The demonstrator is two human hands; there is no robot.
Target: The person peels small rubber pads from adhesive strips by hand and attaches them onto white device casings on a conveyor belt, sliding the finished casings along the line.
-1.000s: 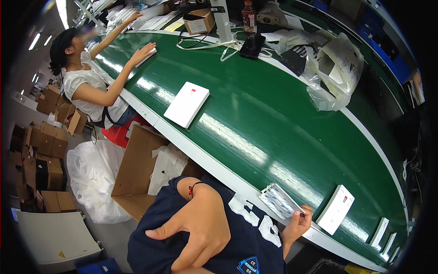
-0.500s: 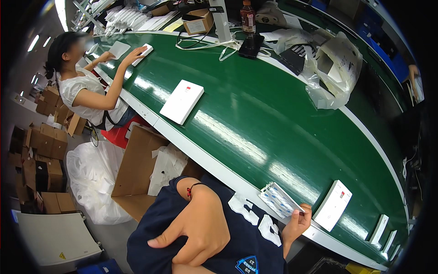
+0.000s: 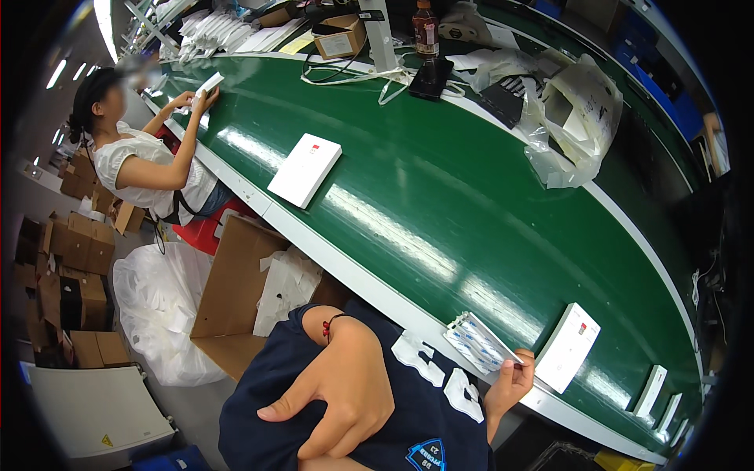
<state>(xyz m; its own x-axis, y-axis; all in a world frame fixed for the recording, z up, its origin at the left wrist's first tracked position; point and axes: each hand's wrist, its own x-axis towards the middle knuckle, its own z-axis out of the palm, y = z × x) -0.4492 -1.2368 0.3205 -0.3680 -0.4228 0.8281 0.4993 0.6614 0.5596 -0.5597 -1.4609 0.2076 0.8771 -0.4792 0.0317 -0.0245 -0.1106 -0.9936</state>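
Note:
My left hand (image 3: 345, 396), with a red-beaded cord at the wrist, is folded across my dark blue shirt. Its fingers curl over bare skin at the lower edge, apparently my right arm (image 3: 326, 465); its thumb lies along the cloth. My right hand (image 3: 514, 385) pinches the corner of a flat, shiny silver-white packet (image 3: 477, 343) with blue marks, tilted over the near edge of the green belt (image 3: 440, 204). Just right of that hand a flat white box (image 3: 567, 349) with a small red mark lies on the belt. What the packet contains, I cannot make out.
A similar white box (image 3: 305, 171) lies farther left, narrow white boxes (image 3: 650, 391) at far right. A co-worker (image 3: 149, 157) sits beyond an open carton (image 3: 236, 290). Across the belt are a plastic bag (image 3: 581, 118), a phone (image 3: 431, 79) and a bottle (image 3: 426, 29).
The white boxes have shifted slightly up and left with the belt. The co-worker has drawn both hands back, now with a white piece in them. My hands are nearly still.

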